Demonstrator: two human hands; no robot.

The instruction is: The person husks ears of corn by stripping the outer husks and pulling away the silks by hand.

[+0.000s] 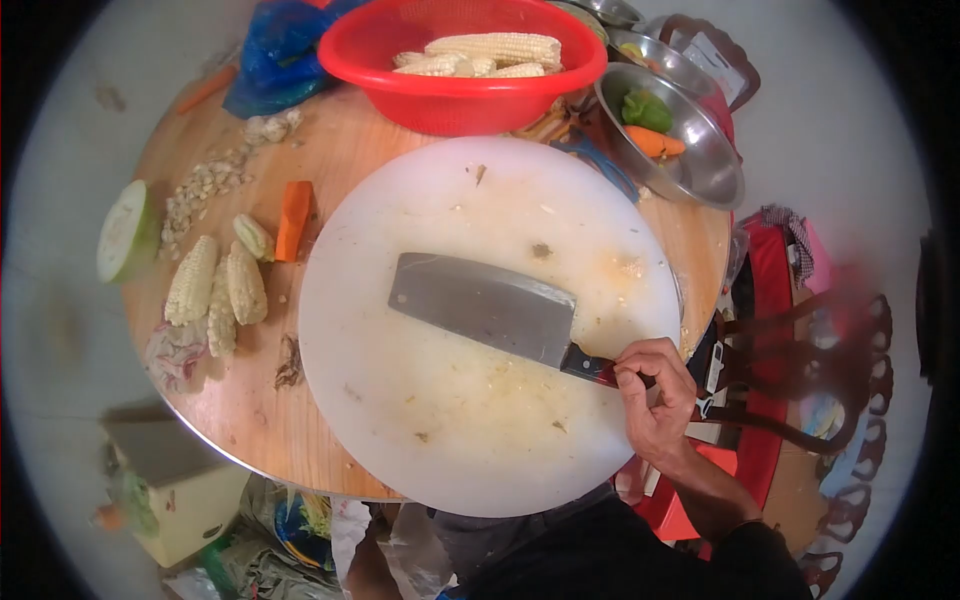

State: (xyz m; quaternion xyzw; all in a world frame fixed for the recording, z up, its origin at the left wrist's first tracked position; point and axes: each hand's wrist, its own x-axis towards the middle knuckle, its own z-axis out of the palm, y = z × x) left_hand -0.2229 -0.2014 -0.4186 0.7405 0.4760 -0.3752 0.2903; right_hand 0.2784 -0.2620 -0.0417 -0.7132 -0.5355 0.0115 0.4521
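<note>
Presently, the right hand (658, 400) grasps the cleaver (485, 308) by its handle; the blade overlies the cutting board (400, 430). Left hand hidden; finger state indeterminable.

Even, fairly bright indoor light, soft shadows, curved fisheye distortion, black corners, hazy outer edges

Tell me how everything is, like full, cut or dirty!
Knife: flat on the board, handle gripped by the right hand
Board: dirty, dotted with scraps
Red bowl: corn inside
Metal bowl: upright, pepper and carrot inside
Gourd: cut, pale inside showing
Table corn: husked
Table carrot: lying loose
Blue bag: crumpled
</note>
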